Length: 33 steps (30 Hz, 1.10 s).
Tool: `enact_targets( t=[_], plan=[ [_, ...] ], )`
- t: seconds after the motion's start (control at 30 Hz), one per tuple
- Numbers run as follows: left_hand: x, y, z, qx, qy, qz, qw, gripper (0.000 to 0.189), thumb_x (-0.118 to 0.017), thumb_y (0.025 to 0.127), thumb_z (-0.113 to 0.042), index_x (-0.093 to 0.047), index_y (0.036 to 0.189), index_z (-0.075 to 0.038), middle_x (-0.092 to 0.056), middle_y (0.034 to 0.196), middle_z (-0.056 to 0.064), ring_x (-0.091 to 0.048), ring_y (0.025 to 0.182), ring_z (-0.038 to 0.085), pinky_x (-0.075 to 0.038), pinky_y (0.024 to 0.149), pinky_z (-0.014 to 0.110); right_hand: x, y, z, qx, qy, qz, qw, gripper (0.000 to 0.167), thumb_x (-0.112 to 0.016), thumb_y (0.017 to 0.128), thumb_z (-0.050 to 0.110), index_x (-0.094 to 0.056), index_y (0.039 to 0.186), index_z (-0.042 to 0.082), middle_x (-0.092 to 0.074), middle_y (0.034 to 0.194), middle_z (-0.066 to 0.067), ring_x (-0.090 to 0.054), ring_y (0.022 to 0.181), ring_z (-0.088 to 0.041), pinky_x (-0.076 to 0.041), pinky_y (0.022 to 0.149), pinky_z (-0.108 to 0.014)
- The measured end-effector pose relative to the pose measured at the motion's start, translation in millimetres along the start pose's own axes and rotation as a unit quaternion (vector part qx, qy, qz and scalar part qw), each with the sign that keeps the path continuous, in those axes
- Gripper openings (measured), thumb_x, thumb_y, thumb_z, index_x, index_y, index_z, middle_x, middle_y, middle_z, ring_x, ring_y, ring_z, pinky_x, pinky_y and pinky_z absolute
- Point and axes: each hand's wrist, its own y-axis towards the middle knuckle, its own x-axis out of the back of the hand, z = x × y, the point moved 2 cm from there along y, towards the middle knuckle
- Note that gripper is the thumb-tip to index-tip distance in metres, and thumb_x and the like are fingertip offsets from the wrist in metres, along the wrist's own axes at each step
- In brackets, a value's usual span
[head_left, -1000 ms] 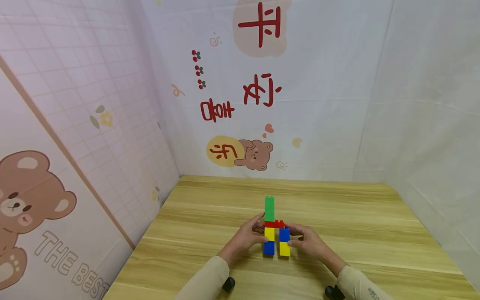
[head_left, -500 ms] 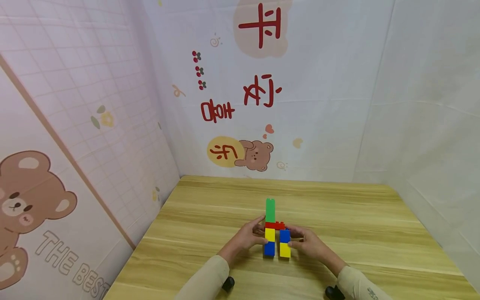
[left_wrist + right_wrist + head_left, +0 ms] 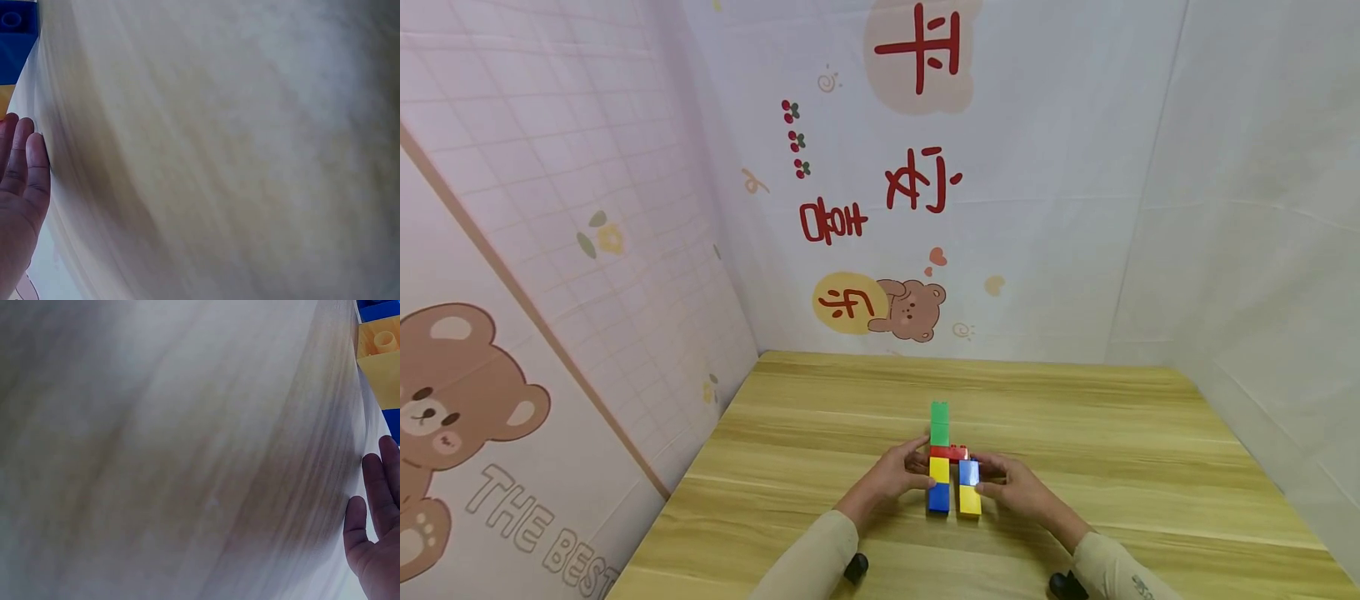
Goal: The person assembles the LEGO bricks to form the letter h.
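On the wooden table (image 3: 1075,433), near its front edge, the left hand (image 3: 891,472) and right hand (image 3: 1015,485) grip the coloured brick tower (image 3: 950,467) from either side, fingers curled round its lower bricks.

A small structure of coloured plastic building bricks (image 3: 951,467) stands on the wooden worktop (image 3: 1135,467): two short columns of yellow and blue bricks side by side, bridged by a red brick, a green brick upright on its left end.
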Motion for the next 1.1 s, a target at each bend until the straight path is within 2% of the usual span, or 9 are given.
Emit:
enact_targets(
  t=[0.4, 0.57, 0.73, 0.9, 1.1],
  plan=[
    [0.4, 2.5, 2.2, 0.024, 0.008, 0.007, 0.9997, 0.075, -0.078, 0.085, -0.008, -0.042, 0.151, -0.01, -0.065, 0.115, 0.007, -0.061, 0.108, 0.026, -0.051, 0.093, 0.047, -1.3, -0.3, -0.3, -0.002, 0.002, 0.005, 1.0, 0.049, -0.065, 0.096, 0.01, -0.049, 0.138, -0.01, -0.062, 0.124, -0.021, -0.057, 0.115, -0.038, -0.044, 0.098, -0.057],
    [-0.3, 3.3, 1.3, 0.021, 0.005, 0.019, 0.9996, 0.073, -0.077, 0.086, -0.005, -0.042, 0.15, -0.007, -0.066, 0.114, 0.008, -0.062, 0.107, 0.026, -0.05, 0.094, 0.047, -1.2, -2.0, 2.5, -0.005, 0.002, 0.012, 0.9999, 0.047, -0.064, 0.097, 0.011, -0.051, 0.138, -0.008, -0.062, 0.124, -0.021, -0.057, 0.115, -0.037, -0.043, 0.098, -0.058],
    [-0.8, 4.0, 1.6, 0.007, 0.021, 0.027, 0.9994, 0.063, -0.076, 0.087, -0.005, -0.05, 0.145, -0.006, -0.067, 0.112, 0.007, -0.062, 0.104, 0.024, -0.05, 0.095, 0.045, -1.6, -3.1, 2.4, -0.032, -0.01, 0.006, 0.9994, 0.049, -0.066, 0.096, 0.015, -0.052, 0.137, -0.008, -0.061, 0.127, -0.02, -0.056, 0.116, -0.036, -0.041, 0.099, -0.058],
    [-1.5, 3.7, 3.3, 0.017, 0.035, 0.02, 0.9991, 0.058, -0.077, 0.086, -0.004, -0.054, 0.14, -0.002, -0.066, 0.11, 0.006, -0.06, 0.1, 0.022, -0.05, 0.094, 0.043, -2.9, -2.4, -0.7, -0.066, -0.014, -0.005, 0.9977, 0.049, -0.068, 0.095, 0.016, -0.054, 0.136, -0.006, -0.06, 0.129, -0.018, -0.056, 0.115, -0.032, -0.041, 0.101, -0.057],
    [-2.2, 3.7, 4.2, 0.02, 0.045, 0.015, 0.9987, 0.057, -0.077, 0.086, -0.005, -0.056, 0.139, -0.003, -0.065, 0.109, 0.005, -0.06, 0.1, 0.023, -0.049, 0.095, 0.044, -3.2, -1.5, -1.4, -0.073, -0.016, -0.009, 0.9972, 0.049, -0.068, 0.095, 0.016, -0.054, 0.136, -0.006, -0.06, 0.128, -0.017, -0.057, 0.112, -0.03, -0.043, 0.1, -0.055]
  ],
)
